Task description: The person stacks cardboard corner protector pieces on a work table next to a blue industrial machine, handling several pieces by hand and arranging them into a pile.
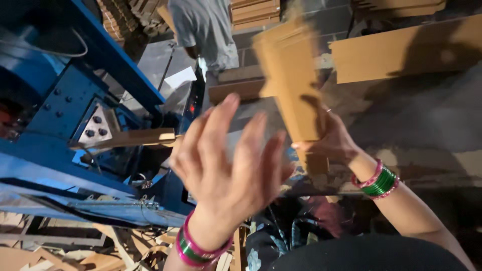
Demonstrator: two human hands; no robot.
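Cardboard piece point(293, 80), one blurred brown sheet with a notched outline, stands upright right of centre, pinched at its lower end by the right hand. Far left, one blue machine point(60, 115) has a second cardboard strip point(135, 138) lying in its opening. The left hand point(228, 160) is raised at centre, back to the camera, fingers spread wide and empty, just beside the sheet. The right hand point(331, 143) grips from behind. Each wrist wears pink and green bangles point(379, 180). Cardboard scraps point(75, 256) litter the floor.
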